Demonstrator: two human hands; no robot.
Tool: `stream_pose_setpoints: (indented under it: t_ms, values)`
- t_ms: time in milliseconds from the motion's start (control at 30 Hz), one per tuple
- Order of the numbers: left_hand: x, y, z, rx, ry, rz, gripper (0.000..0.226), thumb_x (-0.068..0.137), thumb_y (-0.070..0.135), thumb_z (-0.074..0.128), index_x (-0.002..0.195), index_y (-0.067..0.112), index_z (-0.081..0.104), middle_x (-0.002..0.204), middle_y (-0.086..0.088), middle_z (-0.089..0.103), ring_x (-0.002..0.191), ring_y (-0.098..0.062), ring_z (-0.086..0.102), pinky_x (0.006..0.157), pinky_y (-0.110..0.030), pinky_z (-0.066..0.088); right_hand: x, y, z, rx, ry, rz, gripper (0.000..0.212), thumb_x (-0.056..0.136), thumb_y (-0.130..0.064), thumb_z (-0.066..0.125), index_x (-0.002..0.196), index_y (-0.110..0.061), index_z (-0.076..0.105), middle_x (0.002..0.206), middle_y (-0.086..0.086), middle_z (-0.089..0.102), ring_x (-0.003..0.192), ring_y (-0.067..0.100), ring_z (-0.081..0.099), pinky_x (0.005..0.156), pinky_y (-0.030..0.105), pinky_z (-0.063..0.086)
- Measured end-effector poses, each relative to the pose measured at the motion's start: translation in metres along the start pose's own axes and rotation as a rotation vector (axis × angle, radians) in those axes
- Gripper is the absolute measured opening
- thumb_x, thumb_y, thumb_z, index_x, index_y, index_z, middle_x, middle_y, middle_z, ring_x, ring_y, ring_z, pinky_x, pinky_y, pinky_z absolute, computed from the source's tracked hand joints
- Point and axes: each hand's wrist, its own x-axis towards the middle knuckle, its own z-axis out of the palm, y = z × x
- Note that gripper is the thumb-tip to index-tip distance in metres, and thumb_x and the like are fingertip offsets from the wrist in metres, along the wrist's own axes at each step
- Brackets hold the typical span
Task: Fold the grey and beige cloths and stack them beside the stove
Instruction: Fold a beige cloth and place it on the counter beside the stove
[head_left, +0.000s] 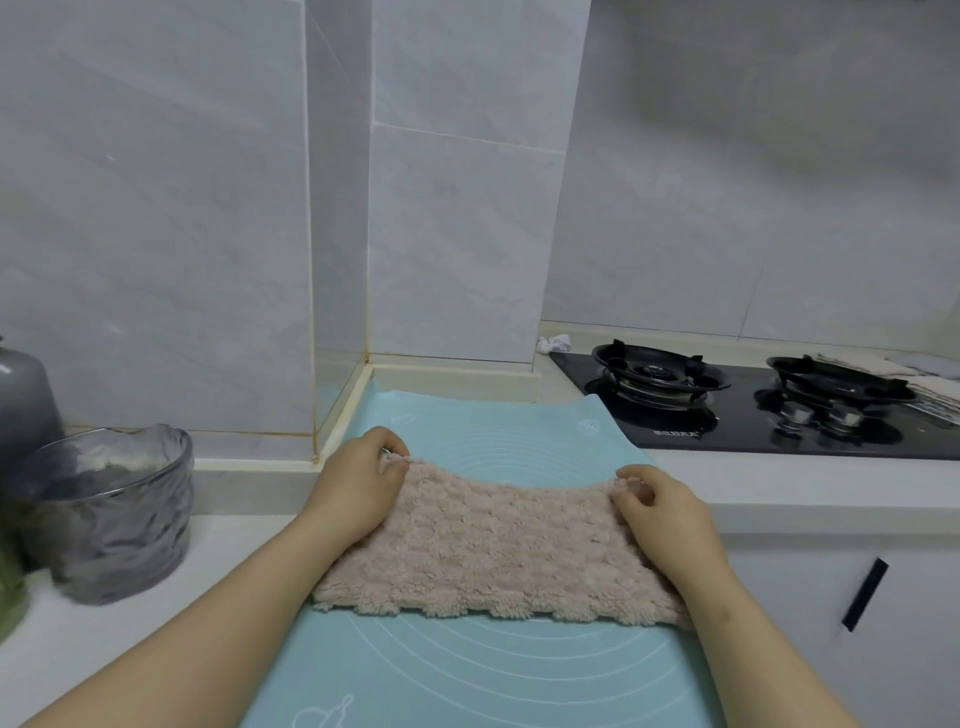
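Both hands are at the beige cloth (493, 551). It lies spread between them on a pale blue mat (467, 670). The left hand (358, 483) has its fingers curled in, pinching the cloth's far left corner. The right hand (665, 514) does the same, thumb and fingertips nipped on the far right corner. The far edge runs between the two hands in a shallow curve, and the near edge lies flat on the mat below both wrists.

Beyond the right hand and off to its outer side sits the black stove (753, 410), well apart from the cloth. Past the stove's farther burner lies some flat fabric (930, 366), one piece greyish, too small to make out. Outside the left forearm stands a smoky glass bowl (114, 514) on the white counter (249, 525).
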Motion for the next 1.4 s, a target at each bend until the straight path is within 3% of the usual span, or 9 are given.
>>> stream_pose_setpoints:
  t_ms: [133,267,367,433,533,700,900,1100,1400]
  values:
    - [0.002,-0.005,0.007,0.091,0.082,-0.022,0.012,0.093,0.008,0.044,0.088,0.016,0.052,0.098,-0.005,0.056,0.087,-0.02,0.049,0.07,-0.028,0.034,0.002,0.0,-0.003,-0.009,0.112,0.025,0.012,0.088,-0.02,0.052,0.085,-0.021,0.063,0.075,0.001,0.066,0.074,0.026,0.062,0.067,0.036,0.053]
    - [-0.001,-0.004,0.013,0.228,0.083,-0.025,0.023,0.088,-0.004,0.037,0.096,0.014,0.049,0.096,-0.006,0.047,0.087,-0.024,0.048,0.069,-0.03,0.036,0.0,0.0,0.001,-0.05,0.063,0.054,0.027,0.094,-0.022,0.045,0.116,-0.018,0.059,0.095,0.005,0.067,0.083,0.028,0.061,0.072,0.033,0.05]
    - [-0.007,-0.001,0.006,0.317,0.02,0.01,0.041,0.09,-0.004,0.036,0.126,0.014,0.043,0.138,-0.01,0.034,0.116,-0.027,0.045,0.086,-0.033,0.04,-0.001,-0.002,0.001,-0.051,0.012,0.081,0.039,0.095,-0.028,0.039,0.132,-0.021,0.045,0.092,0.006,0.067,0.084,0.029,0.063,0.076,0.041,0.054]
    - [-0.013,0.007,-0.001,0.399,-0.009,0.137,0.048,0.093,0.003,0.038,0.138,0.02,0.034,0.156,-0.005,0.008,0.141,-0.027,0.019,0.108,-0.036,0.029,-0.003,-0.004,-0.003,-0.088,-0.033,0.105,0.047,0.091,-0.032,0.04,0.137,-0.025,0.034,0.094,0.005,0.067,0.086,0.027,0.063,0.079,0.042,0.053]
    - [-0.027,0.029,-0.003,0.332,-0.237,0.317,0.046,0.1,0.03,0.031,0.145,0.033,0.022,0.157,0.008,-0.004,0.145,-0.017,-0.01,0.119,-0.038,0.005,-0.012,-0.009,-0.011,-0.197,-0.141,0.151,0.061,0.082,-0.034,0.048,0.138,-0.029,0.024,0.103,0.002,0.066,0.098,0.024,0.06,0.084,0.038,0.049]
    - [-0.049,0.034,0.014,0.611,-0.691,0.267,0.054,0.095,0.058,0.016,0.144,0.047,-0.001,0.156,0.011,-0.013,0.144,-0.017,-0.017,0.117,-0.042,-0.008,-0.023,-0.011,-0.02,-0.229,-0.202,0.167,0.06,0.077,-0.032,0.054,0.132,-0.03,0.03,0.095,0.001,0.067,0.093,0.023,0.059,0.082,0.036,0.048]
    - [-0.053,0.035,0.014,0.607,-0.606,0.312,0.056,0.093,0.062,0.017,0.143,0.049,-0.003,0.155,0.015,-0.015,0.143,-0.012,-0.021,0.117,-0.044,-0.011,-0.025,-0.009,-0.018,-0.065,-0.069,0.047,0.055,0.084,-0.012,0.05,0.131,-0.034,0.032,0.074,0.008,0.065,0.073,0.024,0.063,0.07,0.038,0.052]
    - [-0.055,0.035,0.017,0.672,-0.704,0.29,0.056,0.091,0.064,0.013,0.143,0.05,-0.004,0.156,0.013,-0.013,0.144,-0.015,-0.017,0.116,-0.047,-0.013,-0.028,-0.01,-0.019,-0.161,-0.146,0.161,0.062,0.078,-0.034,0.054,0.133,-0.039,0.026,0.086,-0.002,0.068,0.087,0.022,0.061,0.078,0.037,0.052]
    - [-0.052,0.031,0.012,0.619,-0.684,0.313,0.058,0.091,0.065,0.016,0.144,0.048,0.002,0.157,0.013,-0.009,0.144,-0.015,-0.014,0.116,-0.046,-0.01,-0.03,-0.025,-0.024,0.023,-0.116,0.157,0.055,0.078,-0.006,0.054,0.127,-0.026,0.042,0.072,0.007,0.067,0.068,0.021,0.062,0.063,0.034,0.051]
